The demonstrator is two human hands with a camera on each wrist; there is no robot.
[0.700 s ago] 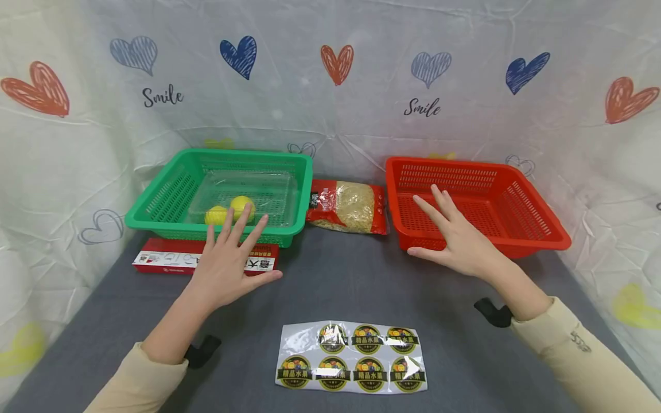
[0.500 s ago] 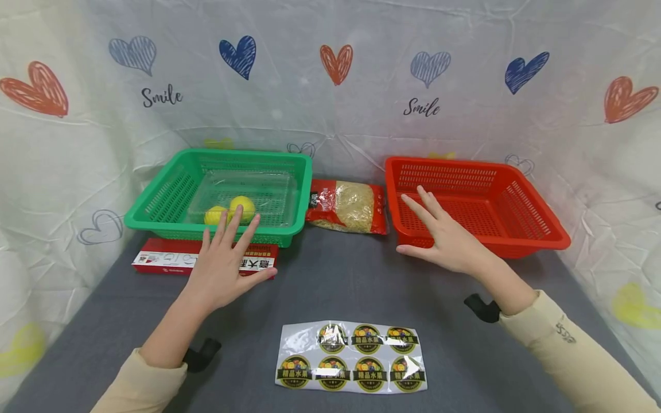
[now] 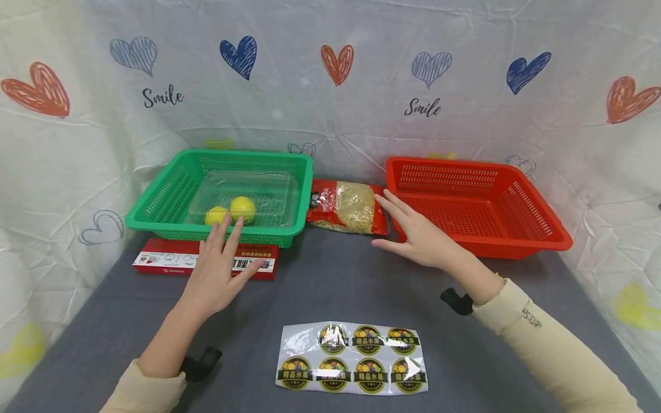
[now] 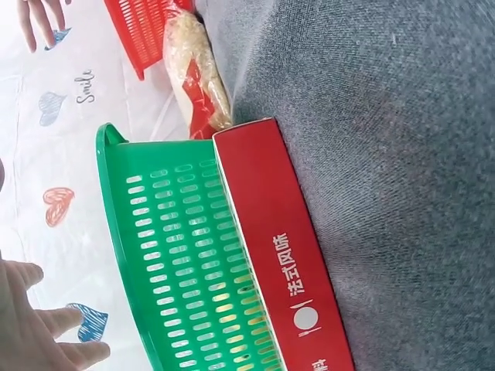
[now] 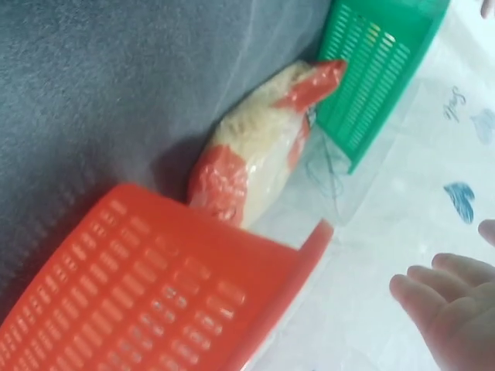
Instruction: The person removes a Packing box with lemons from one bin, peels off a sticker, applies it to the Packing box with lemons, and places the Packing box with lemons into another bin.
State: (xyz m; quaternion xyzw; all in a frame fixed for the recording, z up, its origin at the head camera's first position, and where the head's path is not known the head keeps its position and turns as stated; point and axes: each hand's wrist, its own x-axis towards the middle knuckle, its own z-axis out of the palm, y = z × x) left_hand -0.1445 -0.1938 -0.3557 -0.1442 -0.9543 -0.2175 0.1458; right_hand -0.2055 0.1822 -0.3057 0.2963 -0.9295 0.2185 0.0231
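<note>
My left hand (image 3: 214, 275), fingers spread, holds nothing above the long red-and-white box (image 3: 170, 261) in front of the green basket (image 3: 170, 228). Its fingertips overlap the basket's front rim in the head view. Two yellow, lemon-like fruits (image 3: 242, 209) and a clear plastic container (image 3: 263, 186) are in that basket; whether the fruits lie inside the container I cannot tell. My right hand (image 3: 420, 235), spread and holding nothing, hovers at the left front corner of the red basket (image 3: 521, 246). Its fingertips overlap the right end of a red-and-clear bag of pale yellow food (image 3: 353, 206).
On the grey cloth (image 3: 330, 287) near the front lies a sheet of round fruit stickers (image 3: 351, 358). The bag lies between the two baskets. Behind everything hangs a white curtain (image 3: 289, 103) printed with hearts.
My right hand has moved left, from over the red basket towards the bag. My left hand has shifted slightly left and towards me, uncovering more of the fruits. The objects stay put.
</note>
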